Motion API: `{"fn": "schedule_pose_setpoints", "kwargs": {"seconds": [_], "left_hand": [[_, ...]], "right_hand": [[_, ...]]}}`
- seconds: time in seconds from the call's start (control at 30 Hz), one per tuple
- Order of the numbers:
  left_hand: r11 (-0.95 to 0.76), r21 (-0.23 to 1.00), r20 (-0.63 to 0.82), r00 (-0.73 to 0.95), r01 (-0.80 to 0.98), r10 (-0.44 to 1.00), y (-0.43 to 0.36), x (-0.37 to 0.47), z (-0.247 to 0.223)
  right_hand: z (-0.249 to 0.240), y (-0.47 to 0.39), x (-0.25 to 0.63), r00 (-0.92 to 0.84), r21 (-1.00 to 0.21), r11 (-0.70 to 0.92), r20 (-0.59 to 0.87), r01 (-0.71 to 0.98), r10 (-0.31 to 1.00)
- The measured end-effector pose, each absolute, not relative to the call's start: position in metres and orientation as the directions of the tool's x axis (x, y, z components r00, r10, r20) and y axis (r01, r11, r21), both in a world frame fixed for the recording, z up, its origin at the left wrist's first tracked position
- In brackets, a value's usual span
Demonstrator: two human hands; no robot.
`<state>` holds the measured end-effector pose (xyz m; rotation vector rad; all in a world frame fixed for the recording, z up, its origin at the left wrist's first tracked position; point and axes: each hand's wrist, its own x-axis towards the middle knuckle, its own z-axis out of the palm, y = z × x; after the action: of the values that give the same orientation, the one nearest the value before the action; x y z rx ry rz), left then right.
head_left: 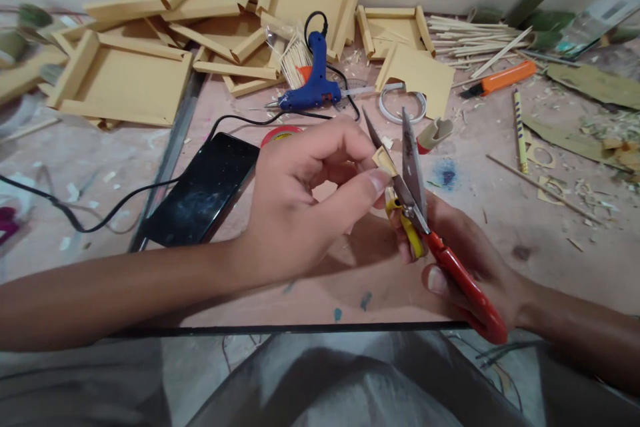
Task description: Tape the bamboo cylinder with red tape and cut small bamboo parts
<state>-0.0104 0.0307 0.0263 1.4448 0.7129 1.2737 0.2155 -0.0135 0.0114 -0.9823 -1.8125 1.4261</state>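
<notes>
The left hand pinches a small card piece in front of one blade of the spread scissors; whether the two touch is hard to tell. The right hand wraps the handles. The left hand partly hides a red tape roll; a black phone, blue glue gun and card trays lie around.

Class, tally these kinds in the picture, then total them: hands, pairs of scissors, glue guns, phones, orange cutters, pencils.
Left hand and right hand: 2
Scissors: 1
Glue gun: 1
Phone: 1
Orange cutter: 1
Pencil: 1
Total: 7
</notes>
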Motion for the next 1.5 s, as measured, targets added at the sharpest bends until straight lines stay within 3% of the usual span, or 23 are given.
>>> {"fn": "schedule_pose_setpoints", "kwargs": {"seconds": [0.83, 1.5], "left_hand": [[-0.278, 0.949, 0.309, 0.282, -0.146, 0.908, 0.0273, -0.0113, 0.0309], [-0.341, 0.934, 0.358, 0.271, -0.11, 0.893, 0.0297, -0.0117, 0.0301]], "right_hand": [[0.0127, -0.0134, 0.2154, -0.539, -0.968, 0.17, 0.045, 0.184, 0.841], [0.008, -0.0177, 0.2174, -0.519, -0.996, -0.004, -0.048, 0.085, 0.853]]}}
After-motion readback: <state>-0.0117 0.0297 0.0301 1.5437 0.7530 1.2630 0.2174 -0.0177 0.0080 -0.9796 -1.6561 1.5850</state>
